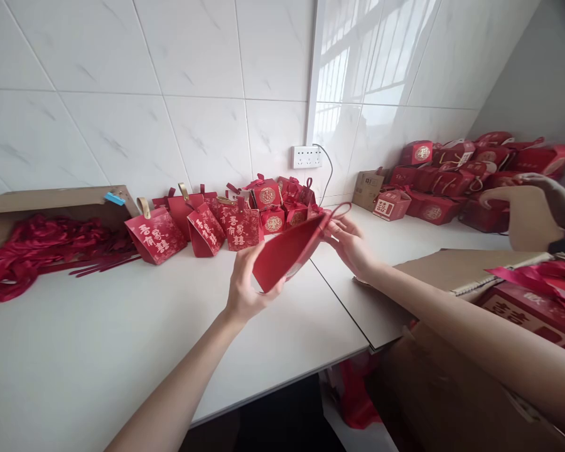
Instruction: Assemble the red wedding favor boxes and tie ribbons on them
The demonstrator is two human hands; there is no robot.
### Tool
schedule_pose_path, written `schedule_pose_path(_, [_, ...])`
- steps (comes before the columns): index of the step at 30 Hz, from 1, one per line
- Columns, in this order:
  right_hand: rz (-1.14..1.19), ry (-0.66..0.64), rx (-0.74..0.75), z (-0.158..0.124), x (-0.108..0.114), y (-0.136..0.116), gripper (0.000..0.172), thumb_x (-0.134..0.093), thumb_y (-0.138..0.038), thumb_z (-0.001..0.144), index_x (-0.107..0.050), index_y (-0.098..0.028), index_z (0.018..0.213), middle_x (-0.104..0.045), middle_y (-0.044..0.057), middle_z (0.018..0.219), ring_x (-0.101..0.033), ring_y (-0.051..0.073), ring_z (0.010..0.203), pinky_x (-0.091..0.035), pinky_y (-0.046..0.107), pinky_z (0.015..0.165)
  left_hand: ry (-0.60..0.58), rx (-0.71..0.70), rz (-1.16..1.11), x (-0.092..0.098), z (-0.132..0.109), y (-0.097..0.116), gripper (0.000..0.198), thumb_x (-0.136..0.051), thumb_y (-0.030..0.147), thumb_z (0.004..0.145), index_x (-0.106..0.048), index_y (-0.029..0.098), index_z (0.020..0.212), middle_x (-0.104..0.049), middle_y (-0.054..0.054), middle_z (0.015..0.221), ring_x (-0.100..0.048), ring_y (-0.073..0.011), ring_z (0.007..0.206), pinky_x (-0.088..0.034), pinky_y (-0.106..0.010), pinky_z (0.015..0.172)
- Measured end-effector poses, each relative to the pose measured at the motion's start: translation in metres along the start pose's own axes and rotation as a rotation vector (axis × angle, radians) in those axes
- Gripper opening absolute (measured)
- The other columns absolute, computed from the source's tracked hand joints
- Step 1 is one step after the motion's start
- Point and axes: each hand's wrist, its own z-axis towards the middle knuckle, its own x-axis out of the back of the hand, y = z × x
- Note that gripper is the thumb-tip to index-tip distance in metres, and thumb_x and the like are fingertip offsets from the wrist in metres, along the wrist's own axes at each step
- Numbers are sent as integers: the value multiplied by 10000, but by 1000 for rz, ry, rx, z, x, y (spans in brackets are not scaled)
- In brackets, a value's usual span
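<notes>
Above the white table, a red gift box (287, 251) is tilted sideways between my hands, its plain red side facing me. My left hand (252, 285) grips the wide end, thumb below and fingers behind it. At the narrow end, my right hand (351, 245) pinches the top, where a thin red ribbon loop (342, 209) sticks out. Behind the held box stand red boxes with gold lettering, among them an upright triangular box (206, 229) and a box with a gold tab (155, 233).
Dark red ribbons (61, 242) spill from a cardboard box (51, 198) at left. Stacked red boxes (437, 207) fill the back right, near another person's hand (539, 188). An open carton (433, 364) stands at the table's front right. A wall socket (307, 157) has a cable.
</notes>
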Motion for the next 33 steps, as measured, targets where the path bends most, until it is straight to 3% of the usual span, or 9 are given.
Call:
schedule_pose_path(3, [-339, 21, 198, -10, -6, -7, 477, -547, -461, 812, -367, -244, 1197, -413, 140, 1267, -439, 256, 1196, -457, 475, 920, 22, 541, -376, -4, 8, 8, 517, -605, 400, 768, -458, 211, 1225, -563, -109, 1186, -595, -222, 1000, -536, -346, 784])
schedule_pose_path(6, [-764, -276, 528, -22, -15, -14, 563, -645, -453, 756, -416, -236, 1223, -236, 164, 1395, -213, 335, 1345, -369, 539, 1013, -25, 1010, -747, -5, 16, 15, 394, -517, 455, 813, -524, 213, 1123, -625, -82, 1088, -636, -180, 832, -552, -288, 640])
schedule_pose_path(9, [-979, -498, 685, -29, -23, -16, 561, -666, -344, 756, -429, -214, 1248, -250, 171, 1383, -146, 376, 1359, -335, 577, 1032, -92, 1231, -958, -5, 19, 21, 373, -515, 480, 814, -585, 197, 1045, -664, -75, 990, -637, -165, 809, -551, -255, 628])
schedule_pose_path(13, [-978, -395, 596, -28, -21, -13, 631, -652, -280, 767, -333, -226, 1308, -353, 165, 1277, -320, 349, 1277, -413, 545, 984, -178, 1168, -1061, -3, 17, 25, 509, -403, 600, 833, -587, 179, 1052, -679, -95, 929, -650, -187, 762, -559, -285, 590])
schedule_pose_path(16, [-911, -334, 523, -25, -15, -12, 756, -697, -287, 715, -256, -236, 1327, -375, 163, 1221, -459, 325, 1147, -493, 519, 887, -204, 1105, -1056, -2, 15, 25, 476, -444, 573, 824, -581, 163, 1022, -677, -93, 859, -654, -193, 706, -565, -307, 589])
schedule_pose_path(21, [-880, -261, 509, -25, -16, -8, 707, -655, -199, 688, -264, -229, 1277, -386, 156, 1184, -495, 302, 1084, -524, 482, 824, -162, 1024, -1069, -3, 14, 23, 323, -525, 430, 797, -587, 153, 952, -673, -89, 899, -662, -205, 770, -564, -328, 669])
schedule_pose_path(25, [-959, -193, 452, -23, -16, -19, 677, -660, -231, 652, -308, -196, 1229, -391, 172, 1181, -501, 314, 1046, -533, 458, 749, -166, 916, -1016, -7, 8, 17, 315, -517, 424, 794, -578, 167, 964, -660, -82, 932, -652, -198, 812, -537, -309, 662])
schedule_pose_path(29, [-1104, -89, 386, -35, 25, -67, 617, -673, -376, 668, -389, -155, 1169, -464, 155, 1120, -505, 304, 1016, -476, 473, 849, -216, 789, -803, -17, -6, 11, 418, -574, 470, 741, -535, 199, 1057, -634, -48, 904, -648, -171, 699, -508, -294, 597])
schedule_pose_path(33, [-1286, 198, 133, -95, 89, -150, 418, -499, -469, 834, -439, -200, 1147, -547, 76, 1119, -522, 253, 1003, -432, 447, 856, -456, 669, -421, -27, -22, 7, 332, -653, 468, 684, -617, 206, 886, -632, 7, 755, -602, -133, 604, -476, -255, 572])
